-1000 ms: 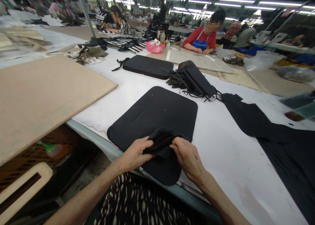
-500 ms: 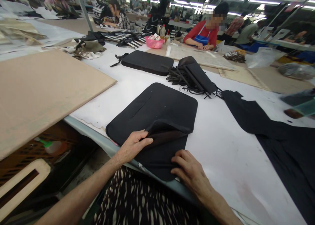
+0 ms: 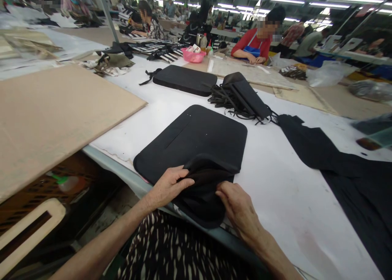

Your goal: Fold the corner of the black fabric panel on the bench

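Observation:
A stack of black fabric panels [image 3: 196, 133] with rounded corners lies at the table's near edge. Its top layer has a straight slit on the left and is lifted into a fold at the near side. My left hand [image 3: 173, 184] pinches that raised edge between thumb and fingers. On the lower layer's right side, my right hand [image 3: 235, 200] has its fingers closed on the black fabric, which bunches up between the hands. The right fingertips are partly hidden in the folds.
Behind the panels lie a thick black stack [image 3: 185, 80] and a bundle of black straps [image 3: 241, 96]. Black cloth [image 3: 339, 157] spreads at right. A tan board [image 3: 67, 108] overhangs at left. Across the table a person in red [image 3: 257, 43] works near a pink basket [image 3: 193, 56].
My right hand has moved up and closed from a looser curl onto the fabric, which is now gathered and wrinkled. My left hand keeps its pinch, nearly in place.

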The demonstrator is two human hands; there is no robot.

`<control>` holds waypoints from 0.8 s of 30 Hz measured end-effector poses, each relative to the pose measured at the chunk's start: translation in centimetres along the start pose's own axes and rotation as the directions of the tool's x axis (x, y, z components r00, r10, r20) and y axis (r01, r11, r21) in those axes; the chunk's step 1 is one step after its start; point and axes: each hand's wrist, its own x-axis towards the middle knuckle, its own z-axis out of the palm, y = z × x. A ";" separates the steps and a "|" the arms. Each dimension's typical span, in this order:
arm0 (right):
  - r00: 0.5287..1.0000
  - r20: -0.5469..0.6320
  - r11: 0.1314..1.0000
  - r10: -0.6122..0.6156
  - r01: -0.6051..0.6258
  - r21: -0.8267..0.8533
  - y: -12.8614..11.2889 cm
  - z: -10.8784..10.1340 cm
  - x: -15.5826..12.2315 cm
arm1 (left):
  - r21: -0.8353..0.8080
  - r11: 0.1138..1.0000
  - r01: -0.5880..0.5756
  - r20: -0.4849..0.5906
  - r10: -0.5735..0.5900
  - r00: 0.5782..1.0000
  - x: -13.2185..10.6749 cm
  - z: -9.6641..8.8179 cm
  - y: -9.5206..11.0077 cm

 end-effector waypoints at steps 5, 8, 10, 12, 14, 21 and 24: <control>0.996 -0.082 0.995 -0.041 0.033 -0.099 -0.5 -0.3 1.8 | 0.071 0.997 -0.028 0.049 0.025 0.998 -0.2 0.0 0.2; 0.996 -0.087 0.991 -0.029 0.018 -0.130 -0.6 -0.1 2.6 | 0.086 0.996 -0.030 0.074 0.023 0.997 -0.4 0.2 0.4; 0.997 -0.082 0.990 -0.004 -0.008 -0.141 -0.6 0.1 3.0 | 0.102 0.994 -0.033 0.076 0.025 0.997 -0.5 0.3 0.4; 0.997 -0.069 0.989 0.025 -0.035 -0.141 -0.5 0.2 3.1 | 0.115 0.993 -0.031 0.061 0.024 0.998 -0.5 0.5 0.3; 0.996 -0.079 0.991 0.044 -0.053 -0.124 -0.3 0.1 3.0 | 0.095 0.995 -0.028 0.049 0.024 0.999 -0.4 0.5 0.2; 0.936 -0.353 0.996 0.016 -0.045 -0.074 0.4 -0.4 -0.8 | -0.102 0.994 0.049 0.006 -0.049 0.999 0.0 -0.2 0.1; 0.989 -0.143 0.998 -0.037 0.029 -0.054 0.3 0.0 -2.6 | -0.162 0.978 0.130 0.005 -0.131 0.991 0.1 -0.4 0.0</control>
